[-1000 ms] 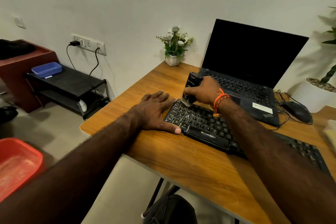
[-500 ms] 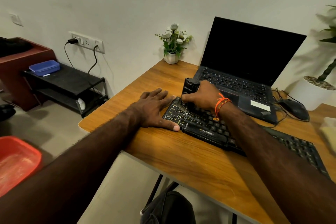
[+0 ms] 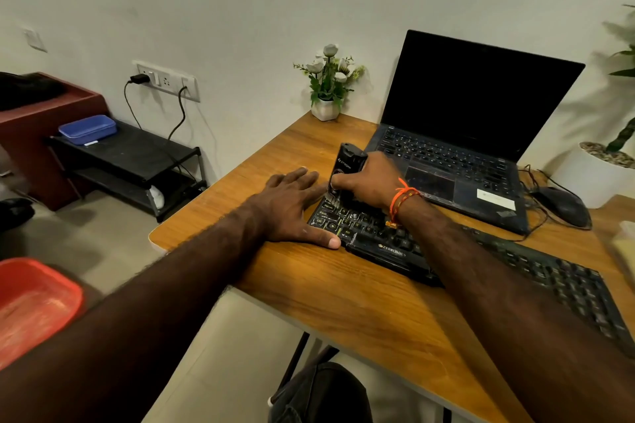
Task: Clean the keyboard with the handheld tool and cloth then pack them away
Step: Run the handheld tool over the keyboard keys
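A black keyboard [image 3: 536,271] lies slantwise on the wooden desk [image 3: 343,302]. My right hand [image 3: 371,182], with an orange thread at the wrist, grips a black handheld tool [image 3: 345,165] that stands upright, its brush tip pressed onto the keys at the keyboard's far left corner. My left hand [image 3: 292,206] lies flat on the desk, fingers spread, thumb touching the keyboard's left end. A pale yellowish cloth [image 3: 623,247] shows at the right frame edge, mostly cut off.
An open laptop [image 3: 481,134] with a dark screen stands behind the keyboard, a black mouse [image 3: 563,204] and cables to its right. A small flower pot [image 3: 326,106] sits at the desk's back corner. A red tub [image 3: 31,302] is on the floor at left.
The tool has shifted slightly toward the keyboard's far left corner with my right hand. My left hand stays flat in the same place.
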